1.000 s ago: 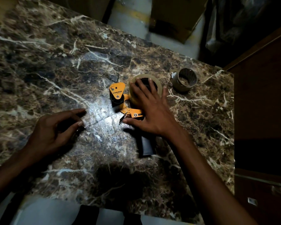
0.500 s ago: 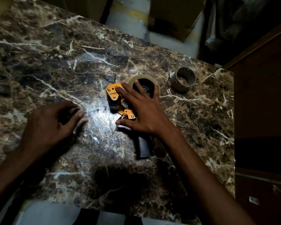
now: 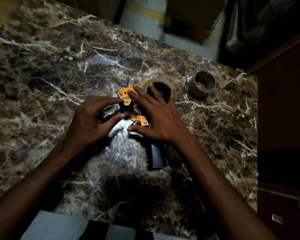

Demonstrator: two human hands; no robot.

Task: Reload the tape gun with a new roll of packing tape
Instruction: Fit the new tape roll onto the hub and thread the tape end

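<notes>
The tape gun (image 3: pixel 128 104) lies flat on the marble table (image 3: pixel 59 66), its orange plates up and its black handle (image 3: pixel 157 157) pointing toward me. A clear tape roll (image 3: pixel 173 91) sits on the gun's black hub. My right hand (image 3: pixel 154 116) lies spread over the gun and roll, fingers apart, pressing down on them. My left hand (image 3: pixel 92 121) is at the gun's left side, index fingertip on the orange front plate and thumb by the black roller. Whether it pinches tape there is not visible.
An empty cardboard tape core (image 3: pixel 202 86) stands to the right of the gun. Cardboard boxes (image 3: pixel 189 19) and a pale floor lie beyond the table's far edge. A dark wooden cabinet (image 3: pixel 284 118) borders the table on the right.
My left hand has moved right across the table from the open marble to the gun's front plate. My right hand has stayed pressed on the gun and roll.
</notes>
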